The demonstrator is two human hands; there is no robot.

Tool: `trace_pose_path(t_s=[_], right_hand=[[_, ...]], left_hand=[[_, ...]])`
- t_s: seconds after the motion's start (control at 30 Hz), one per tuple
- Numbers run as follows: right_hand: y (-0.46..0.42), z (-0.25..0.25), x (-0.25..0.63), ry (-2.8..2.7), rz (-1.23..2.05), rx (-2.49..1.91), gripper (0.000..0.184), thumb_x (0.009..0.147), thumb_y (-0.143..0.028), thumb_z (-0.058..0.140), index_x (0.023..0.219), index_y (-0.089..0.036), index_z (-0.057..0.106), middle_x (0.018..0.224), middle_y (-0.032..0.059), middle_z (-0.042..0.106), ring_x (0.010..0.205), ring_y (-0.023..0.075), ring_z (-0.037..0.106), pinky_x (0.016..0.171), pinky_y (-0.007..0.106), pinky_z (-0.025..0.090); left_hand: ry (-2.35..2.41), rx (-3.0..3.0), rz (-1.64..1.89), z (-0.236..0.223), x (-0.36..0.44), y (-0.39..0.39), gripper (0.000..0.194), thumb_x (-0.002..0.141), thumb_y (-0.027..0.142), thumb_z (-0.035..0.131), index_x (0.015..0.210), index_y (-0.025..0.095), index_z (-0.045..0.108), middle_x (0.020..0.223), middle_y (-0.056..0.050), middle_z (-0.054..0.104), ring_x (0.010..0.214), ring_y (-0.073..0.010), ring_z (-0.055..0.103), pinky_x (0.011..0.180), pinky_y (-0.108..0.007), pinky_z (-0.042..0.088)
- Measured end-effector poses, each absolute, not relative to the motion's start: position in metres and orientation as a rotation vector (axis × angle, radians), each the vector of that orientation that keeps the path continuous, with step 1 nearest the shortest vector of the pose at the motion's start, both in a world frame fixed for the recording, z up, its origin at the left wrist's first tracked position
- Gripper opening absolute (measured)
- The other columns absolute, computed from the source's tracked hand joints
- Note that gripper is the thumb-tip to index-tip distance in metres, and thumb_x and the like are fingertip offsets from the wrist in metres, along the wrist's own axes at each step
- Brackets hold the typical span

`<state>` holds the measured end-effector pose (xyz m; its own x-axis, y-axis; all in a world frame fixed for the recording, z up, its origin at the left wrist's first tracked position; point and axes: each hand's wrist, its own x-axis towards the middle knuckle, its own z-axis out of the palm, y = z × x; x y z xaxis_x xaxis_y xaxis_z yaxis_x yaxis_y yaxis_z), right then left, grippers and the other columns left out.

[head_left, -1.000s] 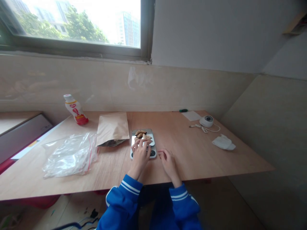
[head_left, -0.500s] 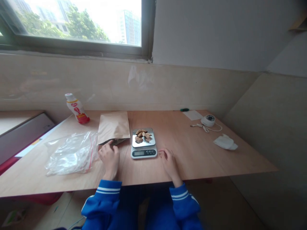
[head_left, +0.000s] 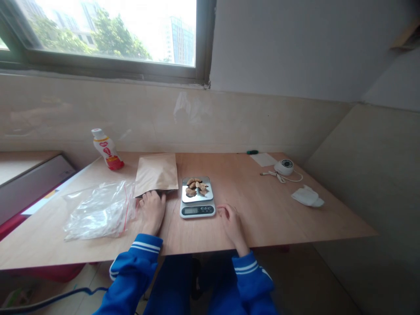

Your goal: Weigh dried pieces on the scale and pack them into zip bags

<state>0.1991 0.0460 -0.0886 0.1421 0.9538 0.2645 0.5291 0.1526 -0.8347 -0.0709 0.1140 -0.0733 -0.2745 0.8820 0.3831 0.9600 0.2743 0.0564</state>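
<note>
A small digital kitchen scale (head_left: 197,209) sits on the wooden table (head_left: 262,210), with several brown nut-like pieces (head_left: 196,186) piled on its steel platform. Left of it lies a brown paper pouch (head_left: 156,173). My left hand (head_left: 152,211) rests at the pouch's open near edge, its fingertips going into the mouth; whether it grips anything is hidden. My right hand (head_left: 231,221) lies loosely curled on the table just right of the scale, touching nothing else.
A crumpled clear zip bag (head_left: 98,210) lies at the left. A small red and white bottle (head_left: 108,151) leans at the back left. At the back right are a white round device with a cable (head_left: 284,166), a paper sheet (head_left: 263,159) and a crumpled tissue (head_left: 306,196).
My left hand left the scale's platform, swung left and reached the mouth of the paper pouch. The right hand has stayed put.
</note>
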Motion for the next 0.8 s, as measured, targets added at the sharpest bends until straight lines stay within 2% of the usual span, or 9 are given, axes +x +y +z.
trace_pose_path(t_s=[0.17, 0.33, 0.53, 0.8], right_hand=[[0.059, -0.073, 0.184, -1.538, 0.586, -1.378, 0.028, 0.091, -0.026, 0.036, 0.095, -0.019, 0.063, 0.091, 0.0064, 0.065, 0.087, 0.021, 0.059, 0.075, 0.032, 0.048], [0.087, -0.05, 0.136, -1.836, 0.213, -1.405, 0.025, 0.088, -0.019, 0.044, 0.101, -0.021, 0.066, 0.098, 0.0085, 0.058, 0.094, 0.0232, 0.052, 0.086, 0.037, 0.043], [0.109, -0.049, 0.101, -2.021, -0.067, -1.581, 0.019, 0.084, -0.024, 0.054, 0.1, -0.021, 0.065, 0.1, 0.01, 0.055, 0.093, 0.0262, 0.049, 0.081, 0.039, 0.042], [0.103, -0.048, 0.102, -2.136, -0.25, -1.516, 0.017, 0.087, -0.025, 0.052, 0.1, -0.02, 0.061, 0.104, 0.0111, 0.056, 0.098, 0.0267, 0.047, 0.08, 0.037, 0.04]], left_hand=[[-2.261, -1.744, -0.554, -0.071, -0.071, 0.112, 0.034, 0.088, 0.033, 0.036, 0.096, 0.008, 0.057, 0.096, -0.018, 0.063, 0.096, -0.0311, 0.055, 0.078, -0.04, 0.041], [-2.218, -1.692, -0.843, -0.077, -0.074, 0.102, 0.025, 0.084, 0.034, 0.044, 0.092, 0.015, 0.058, 0.09, -0.012, 0.063, 0.092, -0.0299, 0.055, 0.078, -0.04, 0.041], [-2.094, -1.802, -1.229, -0.085, -0.084, 0.082, 0.018, 0.085, 0.033, 0.043, 0.086, 0.018, 0.055, 0.085, -0.009, 0.06, 0.086, -0.0266, 0.055, 0.08, -0.039, 0.044], [-2.08, -1.889, -1.322, -0.082, -0.083, 0.078, 0.017, 0.085, 0.026, 0.042, 0.088, 0.018, 0.057, 0.091, -0.01, 0.061, 0.087, -0.026, 0.057, 0.08, -0.04, 0.046]])
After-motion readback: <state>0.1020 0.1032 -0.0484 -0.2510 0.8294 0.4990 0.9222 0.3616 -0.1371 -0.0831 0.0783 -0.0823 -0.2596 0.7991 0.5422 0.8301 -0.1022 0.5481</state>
